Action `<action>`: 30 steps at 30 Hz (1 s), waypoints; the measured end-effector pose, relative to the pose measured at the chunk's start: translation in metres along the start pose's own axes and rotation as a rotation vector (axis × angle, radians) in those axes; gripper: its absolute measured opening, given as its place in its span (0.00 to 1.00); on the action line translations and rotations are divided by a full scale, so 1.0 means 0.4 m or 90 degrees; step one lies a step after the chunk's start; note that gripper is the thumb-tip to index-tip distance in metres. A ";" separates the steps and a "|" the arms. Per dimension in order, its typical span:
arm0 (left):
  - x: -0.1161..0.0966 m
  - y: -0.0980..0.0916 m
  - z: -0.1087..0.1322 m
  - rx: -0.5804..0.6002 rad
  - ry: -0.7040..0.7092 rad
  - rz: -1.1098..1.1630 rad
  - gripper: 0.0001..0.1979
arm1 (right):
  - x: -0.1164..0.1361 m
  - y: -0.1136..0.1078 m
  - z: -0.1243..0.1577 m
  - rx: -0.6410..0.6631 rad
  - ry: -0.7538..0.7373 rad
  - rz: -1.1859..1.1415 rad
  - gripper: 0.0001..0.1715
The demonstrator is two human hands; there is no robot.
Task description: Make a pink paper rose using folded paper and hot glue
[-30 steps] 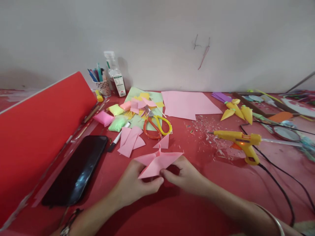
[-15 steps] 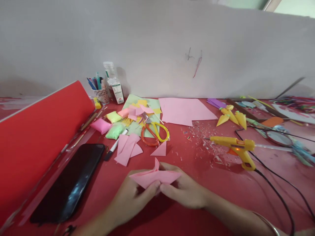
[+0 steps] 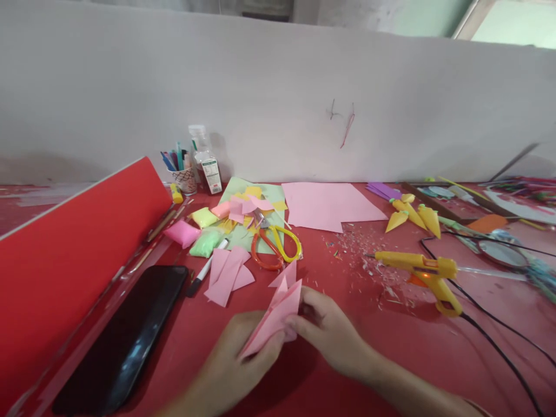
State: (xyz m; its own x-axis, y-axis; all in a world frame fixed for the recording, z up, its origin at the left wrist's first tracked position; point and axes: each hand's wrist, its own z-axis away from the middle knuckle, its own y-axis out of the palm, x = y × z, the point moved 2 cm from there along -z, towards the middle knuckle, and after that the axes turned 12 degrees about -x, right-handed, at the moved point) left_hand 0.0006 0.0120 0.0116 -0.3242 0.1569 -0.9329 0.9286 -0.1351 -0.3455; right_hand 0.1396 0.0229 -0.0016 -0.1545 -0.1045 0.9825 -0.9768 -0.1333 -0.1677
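A folded piece of pink paper [image 3: 274, 317] is tilted up between both hands, low in the middle of the head view. My left hand [image 3: 243, 359] is closed on its lower left side, thumb across the near face. My right hand [image 3: 328, 330] pinches its right side between thumb and fingers; some fingertips are hidden behind the paper. Just beyond lies a small pink paper triangle [image 3: 286, 273], partly covered by the held piece. Scissors [image 3: 278, 246] with one orange and one yellow handle rest past it. Pink paper strips [image 3: 229, 275] overlap one another to the left.
A yellow glue gun [image 3: 417, 266] with a lit orange light and black cord [image 3: 499, 353] lies right. A phone [image 3: 125, 336] and red board [image 3: 82, 249] are left. Pink sheet [image 3: 330, 202], clay packets [image 3: 182, 233], marker [image 3: 206, 269] and yellow paper cones [image 3: 408, 213] lie farther back.
The folded pink paper has turned from lying level to slanting up toward the right. My right hand has shifted to the paper's right side. The camera view has tipped slightly upward.
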 end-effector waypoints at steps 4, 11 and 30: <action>0.015 0.004 0.006 0.023 -0.009 0.013 0.11 | -0.012 -0.001 0.000 -0.023 0.060 -0.011 0.06; 0.064 -0.013 0.008 -0.018 -0.188 0.144 0.17 | 0.009 -0.013 -0.005 0.008 0.026 0.073 0.02; 0.048 0.022 0.003 0.039 -0.158 0.109 0.22 | -0.018 0.008 0.003 0.151 0.073 0.144 0.27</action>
State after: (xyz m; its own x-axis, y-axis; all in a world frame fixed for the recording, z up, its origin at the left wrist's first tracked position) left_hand 0.0025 0.0126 -0.0094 -0.2051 -0.1167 -0.9717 0.9634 -0.1994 -0.1794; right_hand 0.1379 0.0221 -0.0094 -0.3924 -0.0476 0.9186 -0.8559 -0.3469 -0.3836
